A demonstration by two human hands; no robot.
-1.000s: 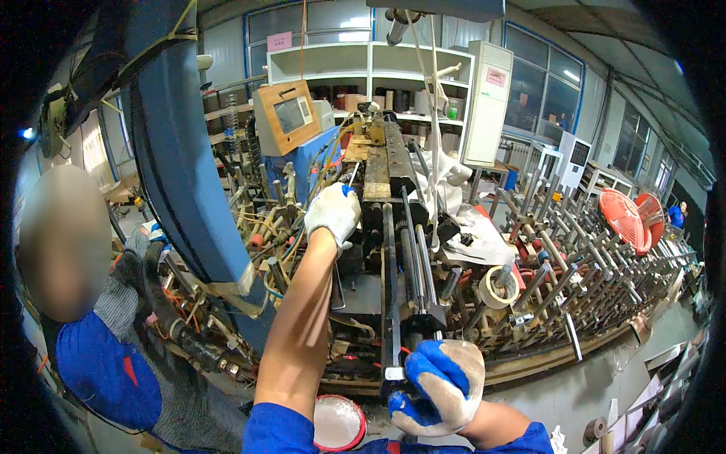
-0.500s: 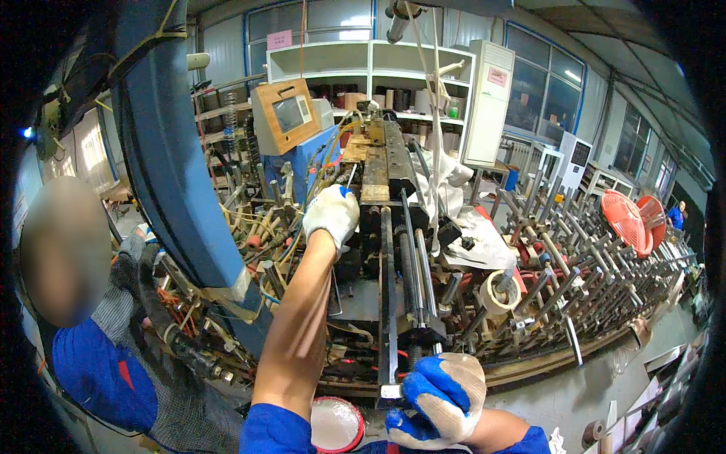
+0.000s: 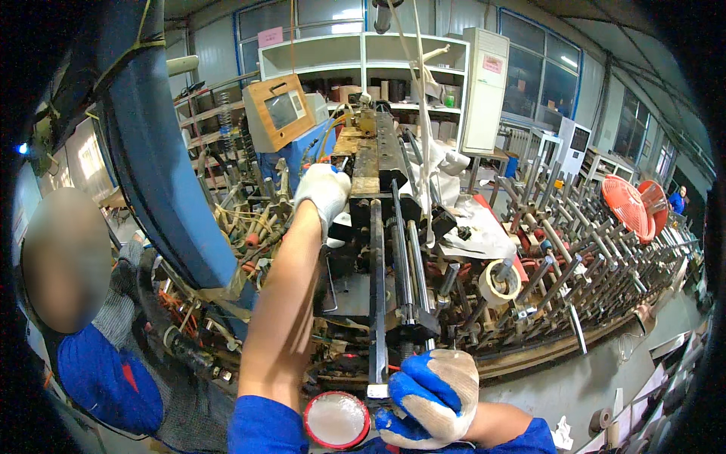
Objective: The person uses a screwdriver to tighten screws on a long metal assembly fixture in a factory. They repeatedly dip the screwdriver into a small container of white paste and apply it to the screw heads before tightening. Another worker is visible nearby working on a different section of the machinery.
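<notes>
My left hand point(image 3: 324, 193), in a white and blue work glove, reaches forward to the left side of a long metal machine bed point(image 3: 367, 163). Its fingers are curled closed, and whatever they grip is hidden. Below that wrist hangs a thin bent metal rod point(image 3: 330, 284). A long dark metal bar point(image 3: 377, 295) runs from the bed toward me. Close beside its near end, my right hand point(image 3: 435, 397) is closed in a blue and beige glove. What its fingers hold cannot be made out. A red-rimmed tub point(image 3: 337, 420) with whitish contents sits between my forearms.
A blue column point(image 3: 170, 166) slants down at the left; a person in blue point(image 3: 113, 378) is beside it. Upright metal rods point(image 3: 560, 257) crowd the right, with a tape roll point(image 3: 500, 281) and a red fan point(image 3: 629, 208). A wood-framed control box point(image 3: 280, 113) stands behind.
The view has shifted slightly. My left hand has moved a little farther forward along the bed, and a thin rod at its fingertips no longer shows. My right hand stays by the bar's end.
</notes>
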